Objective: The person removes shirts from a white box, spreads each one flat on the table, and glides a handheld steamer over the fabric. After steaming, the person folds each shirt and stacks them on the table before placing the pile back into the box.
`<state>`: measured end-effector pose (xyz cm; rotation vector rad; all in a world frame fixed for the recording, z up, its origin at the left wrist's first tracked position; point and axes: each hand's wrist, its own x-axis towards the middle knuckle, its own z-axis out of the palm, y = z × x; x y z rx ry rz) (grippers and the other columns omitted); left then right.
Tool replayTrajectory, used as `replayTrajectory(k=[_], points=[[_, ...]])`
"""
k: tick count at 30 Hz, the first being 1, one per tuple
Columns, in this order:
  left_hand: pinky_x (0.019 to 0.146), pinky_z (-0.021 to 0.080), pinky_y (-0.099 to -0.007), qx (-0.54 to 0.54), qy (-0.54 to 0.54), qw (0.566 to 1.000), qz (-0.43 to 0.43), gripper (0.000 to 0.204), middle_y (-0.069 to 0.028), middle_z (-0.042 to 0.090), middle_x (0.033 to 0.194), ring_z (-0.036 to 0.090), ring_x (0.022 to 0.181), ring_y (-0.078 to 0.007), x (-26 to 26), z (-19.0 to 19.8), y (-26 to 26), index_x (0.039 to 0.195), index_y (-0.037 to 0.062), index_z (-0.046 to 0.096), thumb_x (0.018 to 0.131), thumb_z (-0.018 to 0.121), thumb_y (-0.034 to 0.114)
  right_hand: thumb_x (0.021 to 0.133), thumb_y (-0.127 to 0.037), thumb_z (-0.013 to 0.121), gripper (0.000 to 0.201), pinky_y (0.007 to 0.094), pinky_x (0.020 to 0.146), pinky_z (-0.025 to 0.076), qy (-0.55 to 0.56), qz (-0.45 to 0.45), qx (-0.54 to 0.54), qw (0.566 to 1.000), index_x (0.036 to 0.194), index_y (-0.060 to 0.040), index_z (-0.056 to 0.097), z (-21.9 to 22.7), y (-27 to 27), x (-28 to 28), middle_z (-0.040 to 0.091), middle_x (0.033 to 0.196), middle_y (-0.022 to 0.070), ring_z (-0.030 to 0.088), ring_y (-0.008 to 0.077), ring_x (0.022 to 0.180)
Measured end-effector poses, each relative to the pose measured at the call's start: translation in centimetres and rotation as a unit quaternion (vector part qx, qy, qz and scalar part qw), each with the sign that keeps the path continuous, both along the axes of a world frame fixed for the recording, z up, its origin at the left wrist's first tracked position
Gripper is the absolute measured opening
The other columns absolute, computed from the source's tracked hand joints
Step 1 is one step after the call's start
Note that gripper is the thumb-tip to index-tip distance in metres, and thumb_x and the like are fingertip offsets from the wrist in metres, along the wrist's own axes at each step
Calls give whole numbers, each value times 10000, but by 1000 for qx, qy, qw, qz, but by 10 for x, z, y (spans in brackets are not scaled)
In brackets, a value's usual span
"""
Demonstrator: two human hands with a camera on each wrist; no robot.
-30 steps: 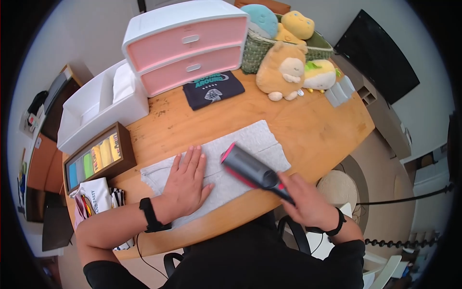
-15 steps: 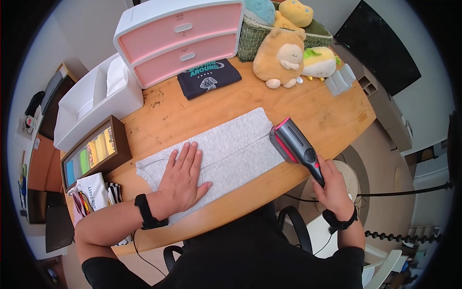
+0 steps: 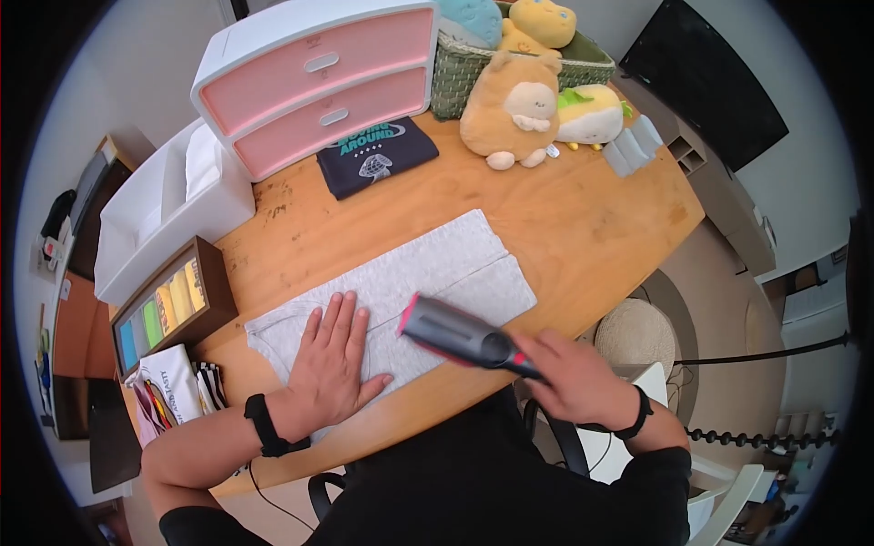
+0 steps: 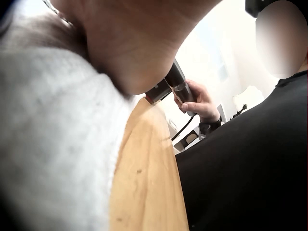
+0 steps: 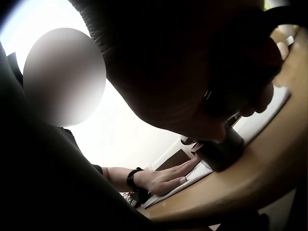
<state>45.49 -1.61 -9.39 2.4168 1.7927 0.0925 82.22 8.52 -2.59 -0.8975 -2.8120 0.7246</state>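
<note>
A light grey shirt [image 3: 455,264], folded into a long strip, lies on the wooden table [image 3: 583,237]. My left hand [image 3: 332,359] rests flat near its collar end, fingers spread out. In my right hand [image 3: 578,378] I grip the slim handle of a dark grey handheld garment tool [image 3: 455,332] with a pink edge. Its broad head is over the middle of the shirt, pointing toward my left hand. In the right wrist view the head of the tool [image 5: 221,151] appears right at the cloth; its underside is hidden.
Beyond the shirt lie a folded dark T-shirt [image 3: 378,159] and a pink-and-white drawer unit [image 3: 319,100]. Plush toys [image 3: 510,114] and a green basket [image 3: 451,82] stand at the back right. A brown box of rolled clothes [image 3: 214,300] and a white bin [image 3: 232,196] sit left.
My right hand swept the tool rightward to the shirt's far right end, then brought it back left to the middle. My left hand stays pressed on the shirt.
</note>
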Motion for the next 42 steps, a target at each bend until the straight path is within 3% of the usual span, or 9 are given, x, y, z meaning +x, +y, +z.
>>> replayTrajectory(k=[4, 9, 16, 19, 22, 29, 32, 36, 42], points=[[1265, 213, -650, -7, -10, 1000, -15, 996, -426, 242, 1662, 252, 1563, -573, -2, 3, 2, 1578, -180, 292, 986, 630, 547, 821, -55, 720, 758, 472, 775, 564, 8, -121, 25, 992, 1546, -42, 498, 3, 10, 41, 584, 1078, 200, 657, 419, 916], [1263, 215, -654, -13, -18, 1000, -12, 994, -423, 246, 1662, 256, 1562, -572, -1, 1, 1, 1571, -180, 307, 979, 637, 547, 799, -36, 743, 726, 468, 784, 547, -7, -196, 72, 978, 1498, -5, 550, 8, 12, 67, 606, 1073, 222, 656, 439, 909], [1261, 210, -658, -16, -14, 1000, -4, 989, -424, 248, 1662, 254, 1560, -578, 1, 5, 3, 1573, -175, 313, 978, 635, 545, 847, -99, 772, 773, 459, 780, 565, 5, -69, 19, 997, 1559, -18, 480, 22, 8, 7, 590, 1108, 175, 667, 394, 927], [1263, 206, -656, -5, -15, 1000, -9, 982, -423, 249, 1662, 256, 1560, -578, -1, 3, 1, 1570, -171, 328, 979, 626, 555, 861, -103, 758, 774, 457, 778, 565, 27, -9, 9, 1000, 1574, -29, 466, 4, 14, -29, 561, 1133, 158, 658, 376, 939], [1269, 196, -650, -25, -8, 1000, -1, 983, -422, 247, 1664, 242, 1568, -571, 0, 7, 2, 1568, -168, 342, 982, 612, 573, 866, -102, 748, 769, 454, 784, 564, 6, -11, -6, 1000, 1577, -31, 463, 2, 19, -33, 548, 1152, 149, 648, 372, 947], [1283, 167, -642, -32, -7, 999, 2, 989, -416, 234, 1674, 201, 1588, -559, -1, 3, 1, 1566, -174, 345, 988, 592, 590, 835, -32, 739, 728, 469, 802, 549, 11, -205, 61, 977, 1524, 10, 507, 12, 35, 11, 597, 1066, 223, 639, 429, 938], [1284, 162, -642, -36, -9, 999, 0, 989, -415, 233, 1676, 198, 1590, -558, 1, 2, 1, 1568, -175, 341, 991, 590, 588, 832, -17, 735, 726, 472, 801, 537, 17, -220, 71, 973, 1522, 19, 508, 13, 40, 15, 591, 1067, 227, 635, 440, 934], [1280, 166, -647, -34, -8, 999, 3, 994, -417, 236, 1673, 202, 1587, -560, -1, 3, 1, 1573, -172, 332, 991, 590, 592, 842, -29, 744, 724, 483, 797, 532, 79, -155, 94, 980, 1526, 20, 509, 19, 35, -9, 588, 1078, 227, 629, 440, 922], [1265, 196, -660, -21, 1, 1000, -4, 998, -417, 249, 1666, 230, 1571, -571, -1, 3, 1, 1574, -166, 332, 986, 599, 595, 901, -83, 719, 726, 502, 764, 549, 18, -31, 10, 999, 1563, 19, 439, 10, 31, -74, 562, 1126, 202, 643, 429, 916]])
